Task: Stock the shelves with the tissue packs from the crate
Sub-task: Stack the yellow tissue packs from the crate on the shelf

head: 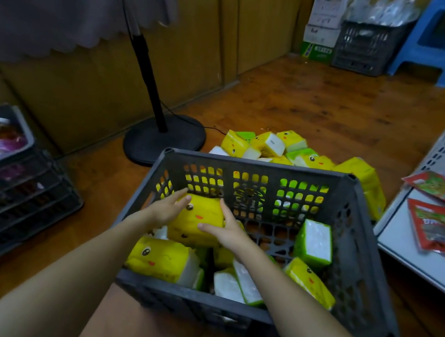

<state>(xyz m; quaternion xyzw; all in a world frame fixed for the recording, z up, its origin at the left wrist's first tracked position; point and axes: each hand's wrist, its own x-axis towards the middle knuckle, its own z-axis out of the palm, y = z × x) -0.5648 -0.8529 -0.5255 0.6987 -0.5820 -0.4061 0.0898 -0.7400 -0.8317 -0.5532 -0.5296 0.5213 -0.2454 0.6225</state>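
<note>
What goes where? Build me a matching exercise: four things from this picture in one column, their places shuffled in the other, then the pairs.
Things
1. yellow tissue pack
2. blue stool
3. red snack packets
4. black round stand base

Places
A. far right corner of the room
B. on the floor, just beyond the far left corner of the crate
C. inside the crate, between the left hand and the right hand
D. on the white shelf

Pairs: 1-C, 2-A, 3-D, 4-B
</note>
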